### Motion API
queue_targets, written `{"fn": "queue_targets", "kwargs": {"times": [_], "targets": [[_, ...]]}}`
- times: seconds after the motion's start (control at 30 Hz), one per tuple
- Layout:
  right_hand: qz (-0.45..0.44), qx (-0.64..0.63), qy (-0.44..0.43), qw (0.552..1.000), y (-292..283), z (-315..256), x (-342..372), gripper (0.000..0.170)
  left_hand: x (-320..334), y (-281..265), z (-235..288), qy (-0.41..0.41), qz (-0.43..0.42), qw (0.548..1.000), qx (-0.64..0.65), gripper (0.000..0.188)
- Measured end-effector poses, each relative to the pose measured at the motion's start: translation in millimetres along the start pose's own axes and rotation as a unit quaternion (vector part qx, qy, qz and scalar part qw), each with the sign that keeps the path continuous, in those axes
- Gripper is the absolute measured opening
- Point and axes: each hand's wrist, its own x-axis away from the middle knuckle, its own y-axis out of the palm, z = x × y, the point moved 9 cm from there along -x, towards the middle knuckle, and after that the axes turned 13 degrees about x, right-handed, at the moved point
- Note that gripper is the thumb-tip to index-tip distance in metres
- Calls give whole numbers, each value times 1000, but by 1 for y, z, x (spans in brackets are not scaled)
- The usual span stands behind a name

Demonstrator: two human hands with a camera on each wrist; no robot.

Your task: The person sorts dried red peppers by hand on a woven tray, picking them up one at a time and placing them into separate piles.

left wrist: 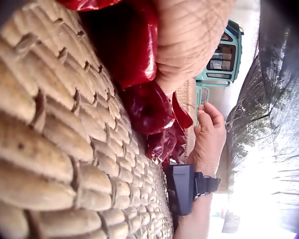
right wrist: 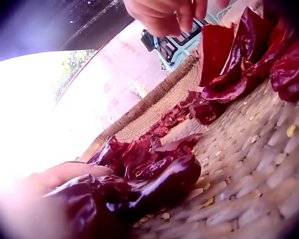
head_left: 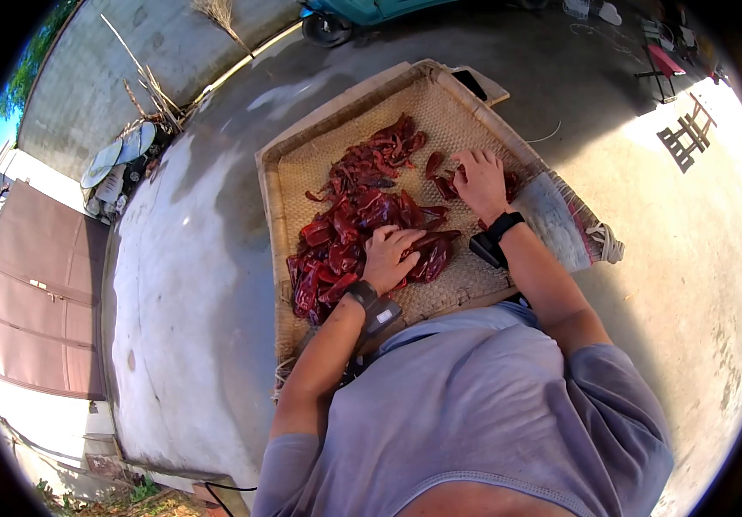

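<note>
Lying beneath both hands [head_left: 390,258] [head_left: 481,183], red peppers [head_left: 378,209] touch the woven tray [head_left: 304,164].

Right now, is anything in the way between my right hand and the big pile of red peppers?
Nothing visible blocks your right hand from the big pile: only loose peppers and woven tray lie between. Your left hand is on the pile itself.

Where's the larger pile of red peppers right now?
Head view: the larger pile of red peppers is on the left side of the woven tray, around the left hand, left of the right hand.
</note>
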Motion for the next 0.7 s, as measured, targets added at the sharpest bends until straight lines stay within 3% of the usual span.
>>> {"fn": "queue_targets", "kwargs": {"times": [0.13,0.23,0.47,0.57,0.7], "targets": [[-135,-26,-200,970,22,-46,17,19,-1,3,-5,-5,-6,1000,30,42],[-247,31,-240,938,49,-55,34,22,-2,4,-8,-5,-17,998,52,39],[-302,50,-233,923,59,-49,39,11,0,5,-20,-36,3,996,86,38],[-250,26,-173,952,38,-47,25,12,2,-3,-19,-76,30,989,124,41],[-20,58,-53,997,-9,-28,4,12,-1,0,-29,-90,20,977,194,43]]}}
